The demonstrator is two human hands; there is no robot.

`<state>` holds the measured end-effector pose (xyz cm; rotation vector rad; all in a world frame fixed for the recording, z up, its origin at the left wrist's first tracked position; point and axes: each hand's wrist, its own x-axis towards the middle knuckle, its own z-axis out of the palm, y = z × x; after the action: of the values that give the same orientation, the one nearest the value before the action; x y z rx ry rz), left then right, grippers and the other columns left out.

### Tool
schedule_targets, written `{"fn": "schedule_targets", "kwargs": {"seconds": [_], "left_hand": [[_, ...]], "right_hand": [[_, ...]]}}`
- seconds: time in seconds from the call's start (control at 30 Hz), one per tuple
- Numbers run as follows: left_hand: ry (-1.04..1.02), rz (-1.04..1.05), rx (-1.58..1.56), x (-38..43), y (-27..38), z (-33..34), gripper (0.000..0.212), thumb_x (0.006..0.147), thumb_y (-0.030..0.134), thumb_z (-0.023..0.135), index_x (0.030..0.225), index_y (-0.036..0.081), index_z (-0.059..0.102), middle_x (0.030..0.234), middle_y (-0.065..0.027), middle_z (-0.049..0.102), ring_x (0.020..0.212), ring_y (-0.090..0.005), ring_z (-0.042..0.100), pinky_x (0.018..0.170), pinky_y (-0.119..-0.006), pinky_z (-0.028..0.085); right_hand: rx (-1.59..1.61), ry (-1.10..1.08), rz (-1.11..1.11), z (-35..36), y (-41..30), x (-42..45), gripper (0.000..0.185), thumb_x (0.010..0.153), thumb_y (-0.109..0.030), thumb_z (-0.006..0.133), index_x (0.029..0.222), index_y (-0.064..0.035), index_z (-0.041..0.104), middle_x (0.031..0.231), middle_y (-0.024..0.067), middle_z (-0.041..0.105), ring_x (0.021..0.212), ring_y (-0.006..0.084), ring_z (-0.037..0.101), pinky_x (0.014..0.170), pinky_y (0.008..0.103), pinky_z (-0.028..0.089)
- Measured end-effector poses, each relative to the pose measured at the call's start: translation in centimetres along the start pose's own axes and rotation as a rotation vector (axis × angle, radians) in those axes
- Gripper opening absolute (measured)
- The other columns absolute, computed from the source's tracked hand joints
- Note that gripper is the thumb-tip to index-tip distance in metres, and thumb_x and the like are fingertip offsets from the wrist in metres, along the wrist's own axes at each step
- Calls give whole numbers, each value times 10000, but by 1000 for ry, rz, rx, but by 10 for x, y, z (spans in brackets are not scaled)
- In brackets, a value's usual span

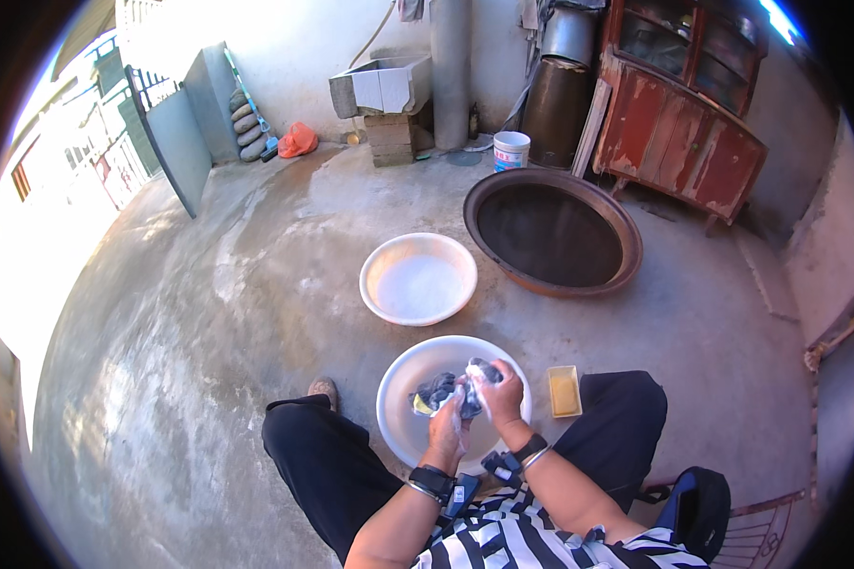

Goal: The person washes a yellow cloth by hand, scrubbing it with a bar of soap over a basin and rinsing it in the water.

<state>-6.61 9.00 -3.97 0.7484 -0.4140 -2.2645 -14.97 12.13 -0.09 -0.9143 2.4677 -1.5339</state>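
Both of my hands grip a wet, soapy dark cloth [438,390] with a yellow patch, held over a white plastic basin [393,419] between my knees. My left hand [450,430] is at the lower middle, its fingers around the near part of the cloth. On the right, my right hand [504,397] is closed on another bunched, sudsy part. White foam clings to the fingers of both hands. To the right of the basin, a yellow bar of soap [563,395] lies in a shallow rectangular dish [574,411].
Beyond the basin stands a smaller white basin [370,299] of cloudy water. A large brown-rimmed basin [630,267] with dark liquid is to its right. Farther back are a white bucket [511,152], a concrete sink [381,91] and a red wooden cabinet [672,142]. A dark bag [708,508] sits at lower right.
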Motion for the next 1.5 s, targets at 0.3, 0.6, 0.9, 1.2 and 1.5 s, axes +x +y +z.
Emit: {"fn": "schedule_targets", "kwargs": {"seconds": [0.3, 0.6, 0.9, 1.2, 1.5], "left_hand": [[-106, 42, -256, -3, 20, 3, 325, 969, 271, 428, 1274, 166, 466, 1099, -74, 581, 1011, -204, 575, 884, -361, 479], [-90, 176, -128, 7, 19, -1, 400, 968, 349, 443, 1296, 121, 463, 1111, -67, 557, 986, -176, 560, 844, -349, 479], [-98, -73, 137, -9, -11, -3, 423, 971, 337, 421, 1355, 159, 426, 1314, -48, 470, 1125, -168, 497, 984, -348, 376], [-265, -134, 37, -13, -3, -3, 507, 957, 387, 450, 1371, 100, 396, 1312, -50, 481, 1166, -162, 472, 1020, -332, 345], [-259, 11, -109, -5, 14, 2, 486, 963, 380, 436, 1383, 144, 371, 1233, -62, 517, 1143, -177, 494, 957, -333, 416]], "right_hand": [[333, -366, -647, 17, 24, -9, 300, 633, -14, 700, 826, -55, 473, 1102, 123, 586, 1076, 340, 523, 943, 375, 396], [337, -319, -278, 30, 35, -15, 221, 740, -62, 683, 893, -45, 525, 1033, 112, 620, 976, 267, 578, 882, 358, 446], [549, -197, 223, 13, 13, 3, 159, 826, -82, 623, 732, -30, 507, 972, 104, 618, 915, 190, 583, 833, 350, 473], [415, -3, 10, 11, 11, 4, 105, 790, -89, 634, 772, 7, 597, 851, 99, 633, 767, 193, 591, 729, 308, 480], [185, -159, -580, 16, 21, -4, 158, 759, -94, 632, 874, 13, 613, 1057, 136, 600, 986, 257, 549, 899, 330, 423]]}}
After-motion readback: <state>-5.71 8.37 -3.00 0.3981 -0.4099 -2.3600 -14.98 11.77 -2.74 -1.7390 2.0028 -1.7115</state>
